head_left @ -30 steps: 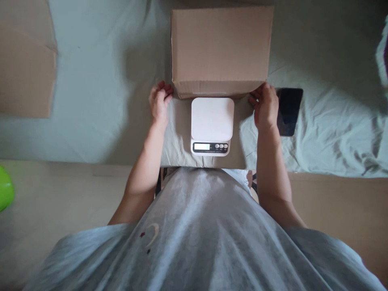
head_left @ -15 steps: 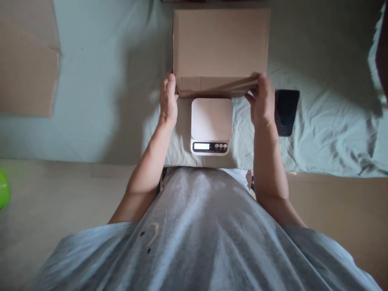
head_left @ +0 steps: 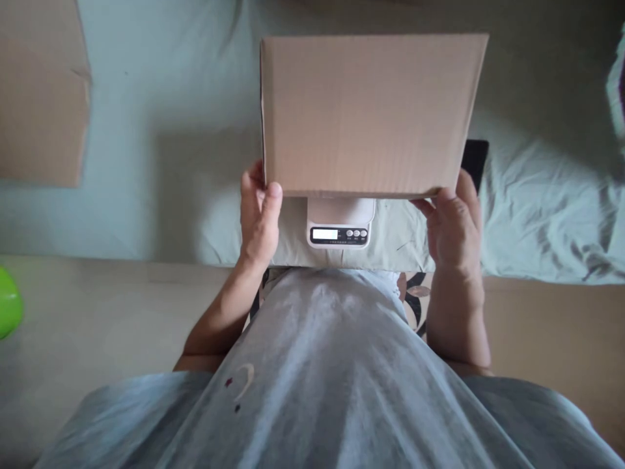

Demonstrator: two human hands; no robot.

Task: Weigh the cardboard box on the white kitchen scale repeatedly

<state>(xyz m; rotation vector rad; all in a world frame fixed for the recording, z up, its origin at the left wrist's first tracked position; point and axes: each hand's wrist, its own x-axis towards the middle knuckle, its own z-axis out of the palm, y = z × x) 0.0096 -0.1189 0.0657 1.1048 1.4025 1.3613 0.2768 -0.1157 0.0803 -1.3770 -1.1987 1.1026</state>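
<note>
A brown cardboard box [head_left: 366,117] is held up between my two hands over the cloth-covered surface. My left hand [head_left: 260,218] grips its near left corner, thumb on the edge and fingers behind the side. At the near right corner my right hand [head_left: 454,225] pinches the box, thumb on top and fingers partly under it. Below the box's near edge lies a white digital kitchen scale [head_left: 340,225]. Its display is lit, though I cannot read it, and the box hides the back of its platform.
A black phone [head_left: 476,159] lies to the right, partly covered by the box and my right hand. Flat cardboard [head_left: 39,124] rests at the far left on the pale green cloth [head_left: 122,215]. A bright green object [head_left: 8,303] shows at the left edge.
The box has come up and nearer to me, looks larger, and now covers most of the scale's platform. Both hands moved back with it and spread farther apart.
</note>
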